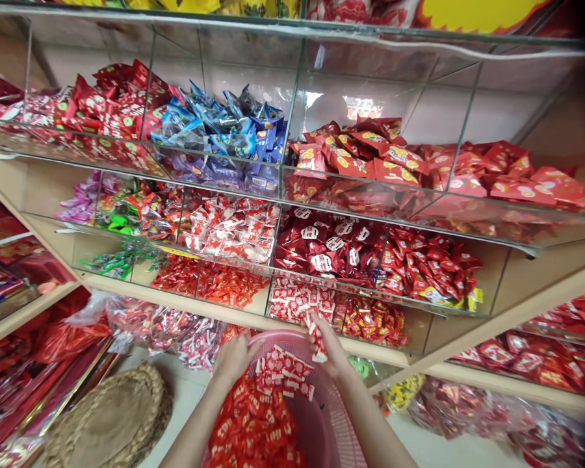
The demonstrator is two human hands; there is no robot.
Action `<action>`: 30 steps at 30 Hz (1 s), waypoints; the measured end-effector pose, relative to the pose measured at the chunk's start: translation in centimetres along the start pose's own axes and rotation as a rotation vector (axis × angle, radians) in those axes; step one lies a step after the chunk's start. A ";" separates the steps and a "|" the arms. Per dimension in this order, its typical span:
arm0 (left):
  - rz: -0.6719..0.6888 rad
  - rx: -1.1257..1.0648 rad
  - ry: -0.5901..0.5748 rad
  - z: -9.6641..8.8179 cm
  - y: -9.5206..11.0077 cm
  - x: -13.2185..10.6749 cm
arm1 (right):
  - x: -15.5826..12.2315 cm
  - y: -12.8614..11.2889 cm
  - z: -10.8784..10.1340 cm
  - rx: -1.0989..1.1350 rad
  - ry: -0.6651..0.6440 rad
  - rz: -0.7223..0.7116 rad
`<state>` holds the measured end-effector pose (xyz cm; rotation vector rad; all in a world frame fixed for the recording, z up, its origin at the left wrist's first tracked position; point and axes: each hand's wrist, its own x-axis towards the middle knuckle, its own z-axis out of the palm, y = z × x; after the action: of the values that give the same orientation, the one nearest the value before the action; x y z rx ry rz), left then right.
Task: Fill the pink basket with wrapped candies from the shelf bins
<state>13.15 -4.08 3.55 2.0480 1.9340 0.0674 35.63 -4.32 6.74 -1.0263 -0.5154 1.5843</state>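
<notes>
One pink basket (pixel 329 419) between the grips — red packets (pixel 253 422), red-and-white packets (pixel 281 369) inside.
Right grip (pixel 329 351) pinches more red-and-white packets; left grip (pixel 234 356), opposite, clasps the rim (pixel 283 333).

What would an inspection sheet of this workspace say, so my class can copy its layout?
Surface: wooden shelf with clear dividers, stocked with wrapped packets.
Job's things: pink basket, containing red packets and red-and-white packets.
Clutter: bagged packets below the shelf; round woven item at lower left.
Grippers: left hand at the basket's rim, grip hard to tell; right hand has its fingers around red-and-white packets, count unclear.
Cables: white strip along the upper shelf edge; cannot tell if it is a cable.
Surroundings: stocked shelving on both sides.
</notes>
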 end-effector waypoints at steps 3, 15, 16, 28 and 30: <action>0.002 0.001 -0.011 -0.1 0.2 -0.1 | -2.2 2.3 -0.6 -0.141 0.024 0.080; 0.026 0.026 -0.011 -0.4 1.0 -0.3 | -2.6 7.2 -3.8 -0.358 0.082 0.005; 0.021 0.023 -0.014 -0.4 1.0 -0.4 | -2.5 7.2 -3.9 -0.343 0.079 0.007; 0.011 0.046 -0.024 -0.9 1.4 -0.4 | -3.1 7.0 -3.5 -0.229 0.109 0.061; 0.014 0.049 -0.016 -0.9 1.3 -0.5 | -3.2 6.9 -3.5 -0.255 0.127 0.078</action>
<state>14.19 -4.41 4.83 2.0871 1.9295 0.0065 34.67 -9.90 0.64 -1.3446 -0.6069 1.5357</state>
